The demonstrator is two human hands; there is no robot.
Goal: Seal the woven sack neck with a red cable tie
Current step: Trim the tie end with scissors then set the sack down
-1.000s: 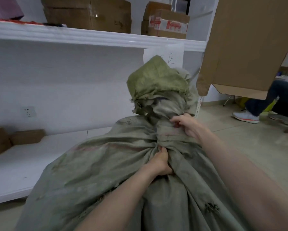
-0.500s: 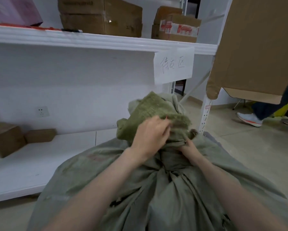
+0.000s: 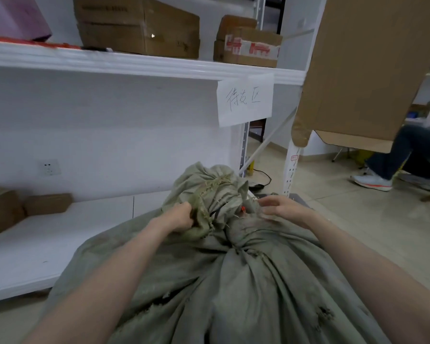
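Right, my left grip (image 3: 181, 217) clutches the woven sack (image 3: 234, 281) by its folded top. The red cable tie (image 3: 243, 208) shows as a speck at the neck (image 3: 234, 229), just left of my right grip (image 3: 281, 207), which is blurred, so I cannot tell its hold.

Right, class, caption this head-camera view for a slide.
Left hand grips the woven sack by its top; right hand, open, beside a red tie.
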